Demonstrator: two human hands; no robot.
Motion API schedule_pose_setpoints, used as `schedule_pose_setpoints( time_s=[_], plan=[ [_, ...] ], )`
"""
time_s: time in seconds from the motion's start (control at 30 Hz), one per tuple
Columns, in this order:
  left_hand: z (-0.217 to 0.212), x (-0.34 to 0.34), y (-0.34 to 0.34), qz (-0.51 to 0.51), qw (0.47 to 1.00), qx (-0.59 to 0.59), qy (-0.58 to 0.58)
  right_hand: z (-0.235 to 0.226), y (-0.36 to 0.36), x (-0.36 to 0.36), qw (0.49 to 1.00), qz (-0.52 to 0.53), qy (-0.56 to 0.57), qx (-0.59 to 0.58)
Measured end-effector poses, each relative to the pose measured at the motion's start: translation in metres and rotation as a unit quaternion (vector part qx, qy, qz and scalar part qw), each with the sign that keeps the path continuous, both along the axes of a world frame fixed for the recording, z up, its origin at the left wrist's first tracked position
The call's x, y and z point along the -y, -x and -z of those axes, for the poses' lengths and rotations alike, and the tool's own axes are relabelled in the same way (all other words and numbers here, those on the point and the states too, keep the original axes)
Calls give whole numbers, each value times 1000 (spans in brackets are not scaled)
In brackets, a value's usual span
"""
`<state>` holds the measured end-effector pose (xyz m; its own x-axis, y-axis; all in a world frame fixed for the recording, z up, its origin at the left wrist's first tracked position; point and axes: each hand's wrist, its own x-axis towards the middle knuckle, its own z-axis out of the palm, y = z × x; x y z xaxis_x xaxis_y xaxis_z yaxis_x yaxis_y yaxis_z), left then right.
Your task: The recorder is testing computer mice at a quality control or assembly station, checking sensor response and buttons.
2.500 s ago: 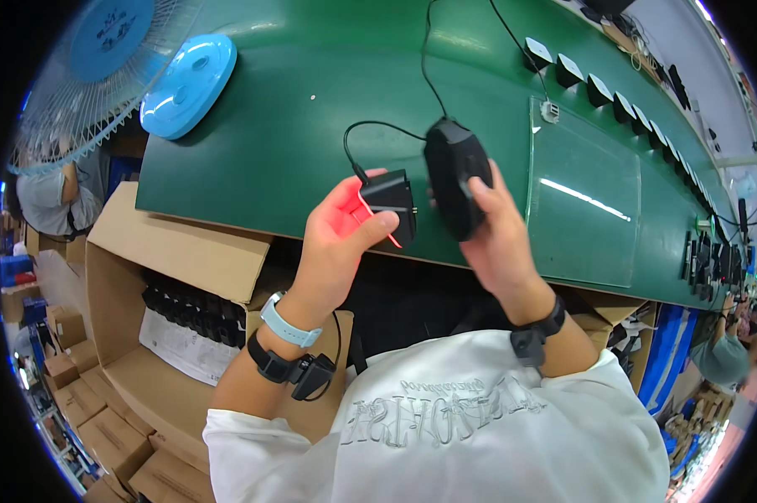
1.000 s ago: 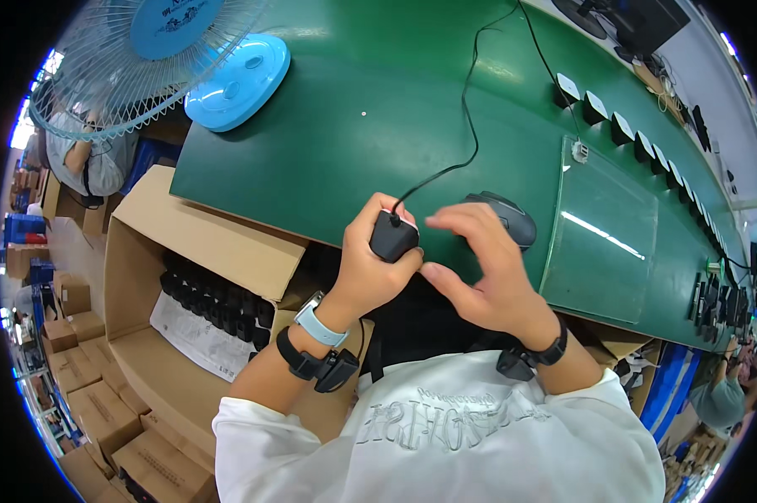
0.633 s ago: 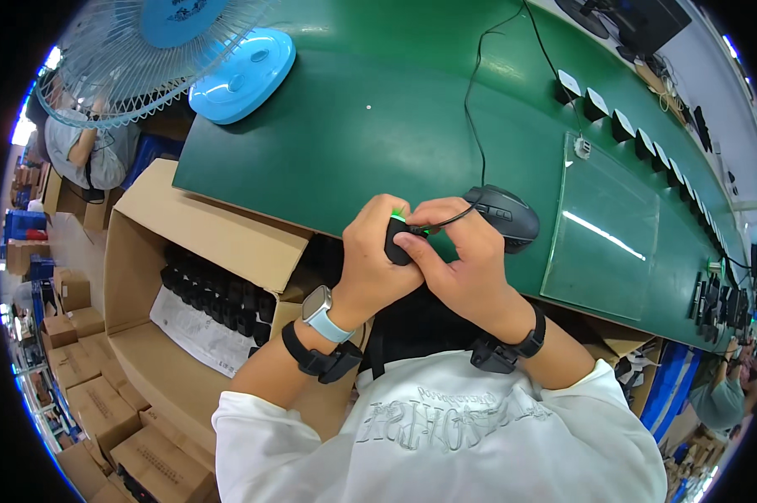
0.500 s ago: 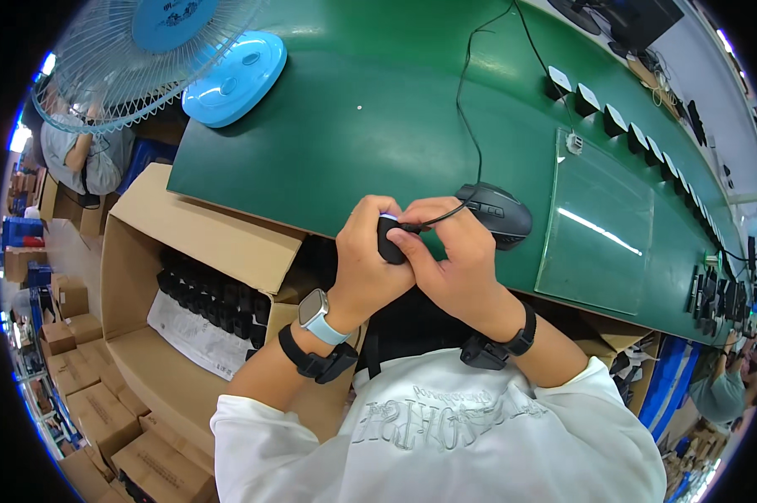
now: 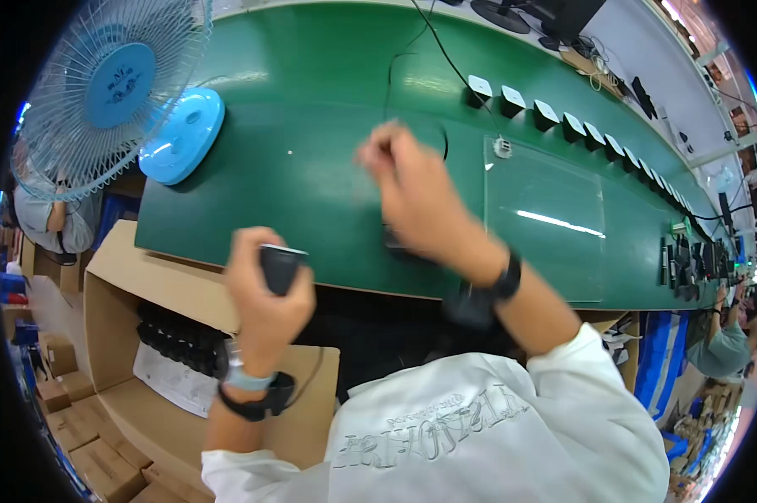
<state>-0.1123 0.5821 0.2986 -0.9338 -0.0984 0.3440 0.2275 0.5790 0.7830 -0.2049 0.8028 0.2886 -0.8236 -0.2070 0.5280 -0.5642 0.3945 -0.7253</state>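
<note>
My left hand [image 5: 265,298] holds a small black device [image 5: 282,267] with a pale top edge, above the open carton by the table's front edge. Over the middle of the green table [image 5: 328,226], my right hand [image 5: 416,189] is smeared by motion, so its grip cannot be made out. A thin black cable [image 5: 388,80] runs down from the back of the table toward that hand, and a curved piece shows beside it. The black computer mouse [image 5: 394,240] is mostly hidden under my right hand and wrist.
A blue fan [image 5: 123,84] stands at the left. Below, an open carton [image 5: 114,335] holds several black devices [image 5: 177,335]. A clear sheet [image 5: 546,243] lies on the right of the table, before a row of white-topped black devices [image 5: 512,102]. Coworkers sit at both sides.
My hands have parted. The left has moved left with the black device, and the cable is off it; the right has swung up and left over the table. The whole view has shifted.
</note>
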Motion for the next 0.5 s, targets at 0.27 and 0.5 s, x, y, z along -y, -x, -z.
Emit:
schedule_pose_setpoints(
  time_s=[0.27, 0.5],
  plan=[
    [-14, 189, -94, -297, 953, 35, -47, 47, 200, -146, 947, 84, -272, -149],
    [107, 362, -228, -306, 885, 351, 10, 93, 259, -228, 890, 82, -445, -60]
  ],
)
